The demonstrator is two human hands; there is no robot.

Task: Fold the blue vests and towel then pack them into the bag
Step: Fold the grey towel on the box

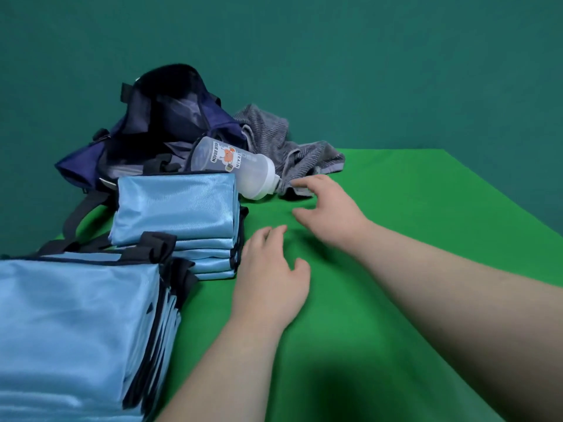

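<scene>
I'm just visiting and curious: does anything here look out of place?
The bottle lies tipped on its side against the bag, its cap by the towel, which is crumpled, unlike the neatly folded vests. Nothing looks spilled.

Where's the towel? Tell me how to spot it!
Find the dark blue bag at the back of the green table. Just right of it, behind the clear bottle, lies a crumpled grey striped towel. Unlike the shiny blue vests, it is unfolded.

Studio-like recording set. Plain teal backdrop (335,56) across 12 o'clock; bright green cloth (426,208) spread as work surface, 3 to 6 o'clock. Sports bag (170,123), shaker bottle (231,166) at 11 o'clock.
</scene>
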